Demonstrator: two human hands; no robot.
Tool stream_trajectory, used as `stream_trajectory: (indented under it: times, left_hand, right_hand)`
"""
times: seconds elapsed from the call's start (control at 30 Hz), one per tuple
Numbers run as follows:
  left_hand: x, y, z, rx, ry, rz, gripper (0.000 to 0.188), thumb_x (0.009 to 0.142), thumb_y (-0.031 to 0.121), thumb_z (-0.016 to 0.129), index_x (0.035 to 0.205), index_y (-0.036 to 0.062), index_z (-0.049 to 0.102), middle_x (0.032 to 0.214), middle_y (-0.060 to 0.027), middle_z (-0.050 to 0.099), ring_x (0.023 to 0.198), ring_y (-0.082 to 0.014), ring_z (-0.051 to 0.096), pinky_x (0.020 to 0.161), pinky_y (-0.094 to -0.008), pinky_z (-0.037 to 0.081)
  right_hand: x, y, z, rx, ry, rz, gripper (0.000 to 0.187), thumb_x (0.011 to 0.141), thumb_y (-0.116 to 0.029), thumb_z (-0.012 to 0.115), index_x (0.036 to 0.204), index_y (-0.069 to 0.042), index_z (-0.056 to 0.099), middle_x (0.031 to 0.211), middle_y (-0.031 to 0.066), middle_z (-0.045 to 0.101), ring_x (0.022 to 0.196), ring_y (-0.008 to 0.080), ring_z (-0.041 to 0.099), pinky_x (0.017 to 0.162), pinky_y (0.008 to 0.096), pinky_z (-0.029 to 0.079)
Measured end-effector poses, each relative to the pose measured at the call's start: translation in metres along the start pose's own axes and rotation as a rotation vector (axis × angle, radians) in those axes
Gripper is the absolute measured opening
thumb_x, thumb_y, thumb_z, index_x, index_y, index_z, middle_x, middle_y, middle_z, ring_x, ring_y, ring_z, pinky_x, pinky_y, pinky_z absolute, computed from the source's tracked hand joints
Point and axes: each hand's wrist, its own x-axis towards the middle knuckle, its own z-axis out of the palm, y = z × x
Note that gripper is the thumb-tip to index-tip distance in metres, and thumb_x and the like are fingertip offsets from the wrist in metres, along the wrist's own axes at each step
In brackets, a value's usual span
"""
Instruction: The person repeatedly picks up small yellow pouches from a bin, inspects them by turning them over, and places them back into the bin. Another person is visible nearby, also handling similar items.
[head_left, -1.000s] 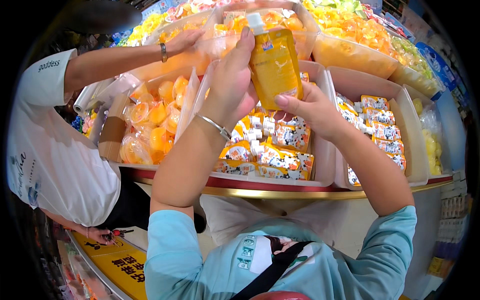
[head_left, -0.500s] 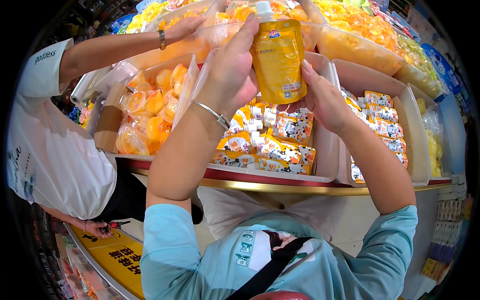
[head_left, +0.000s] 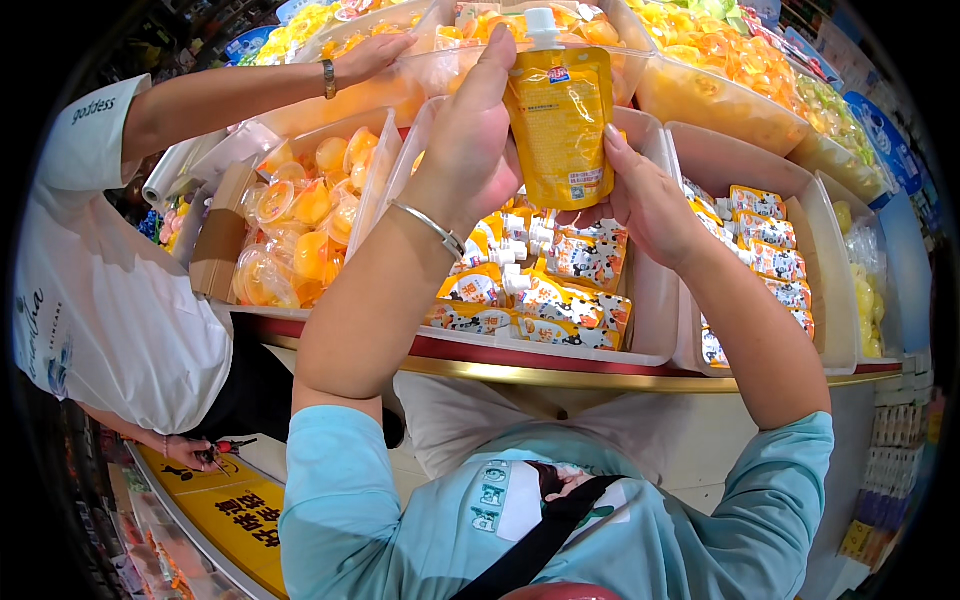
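A yellow spouted drink pouch (head_left: 560, 125) with a white cap is held upright between my two hands, above a bin of similar pouches. My left hand (head_left: 480, 150) grips its left edge, the thumb pointing up beside the spout. Its lower right edge is pinched by my right hand (head_left: 645, 195), whose other fingers are partly hidden behind the pouch. Printed fine text covers the side facing me. Below lie rows of orange-and-white spouted pouches (head_left: 575, 300) with white caps, in a clear plastic bin (head_left: 655, 300).
To the left, another bin holds orange jelly cups (head_left: 300, 215) beside a cardboard piece (head_left: 222, 235). More pouches (head_left: 775, 245) fill the bin on the right. A person in a white shirt (head_left: 130, 300) stands at left, one hand (head_left: 375, 58) on a far bin. A gold-edged counter rim (head_left: 600, 380) runs before me.
The pouch has shifted very slightly down and right in view, still in both hands. The other person's reaching arm has moved slightly right.
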Motion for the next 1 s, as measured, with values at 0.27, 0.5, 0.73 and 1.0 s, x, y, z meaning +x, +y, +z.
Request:
stream_trajectory:
  times: [0.27, 0.5, 0.73, 1.0]
  left_hand:
    - [0.002, -0.003, -0.007, 0.116, 0.070, -0.003, 0.037, 0.088, 0.028, 0.041, 0.114, 0.0009, 0.040, 0.106, -0.0146, 0.053, 0.096, -0.0233, 0.054, 0.082, -0.0360, 0.045]
    - [0.002, -0.002, -0.007, 0.093, 0.056, -0.038, 0.036, 0.088, 0.027, 0.040, 0.113, 0.0013, 0.041, 0.105, -0.0134, 0.054, 0.096, -0.0228, 0.054, 0.081, -0.0350, 0.046]
    - [-0.001, -0.003, -0.011, 0.112, 0.128, -0.044, 0.038, 0.089, 0.027, 0.040, 0.114, -0.0014, 0.041, 0.107, -0.0143, 0.052, 0.096, -0.0222, 0.054, 0.082, -0.0347, 0.046]
    - [0.000, 0.001, -0.003, 0.198, 0.070, -0.125, 0.036, 0.085, 0.029, 0.048, 0.106, 0.0006, 0.046, 0.098, -0.0079, 0.055, 0.087, -0.0156, 0.056, 0.076, -0.0287, 0.046]
  right_hand:
    - [0.003, 0.006, 0.001, 0.018, 0.060, -0.054, 0.052, 0.089, -0.044, 0.023, 0.105, -0.002, 0.049, 0.093, 0.0101, 0.058, 0.074, 0.0174, 0.060, 0.064, 0.0256, 0.046]
    - [0.002, 0.004, -0.003, 0.056, -0.032, -0.018, 0.049, 0.090, -0.038, 0.023, 0.116, 0.000, 0.040, 0.110, 0.0114, 0.051, 0.098, 0.0219, 0.052, 0.076, 0.0391, 0.048]
    - [0.003, 0.005, 0.004, -0.012, 0.031, -0.020, 0.046, 0.087, -0.042, 0.037, 0.105, -0.002, 0.050, 0.093, 0.0076, 0.058, 0.073, 0.0140, 0.058, 0.061, 0.0240, 0.046]
    - [0.003, 0.002, 0.003, -0.045, 0.061, -0.089, 0.034, 0.085, -0.032, 0.048, 0.105, -0.005, 0.047, 0.090, 0.0037, 0.056, 0.075, 0.0101, 0.056, 0.063, 0.0225, 0.045]
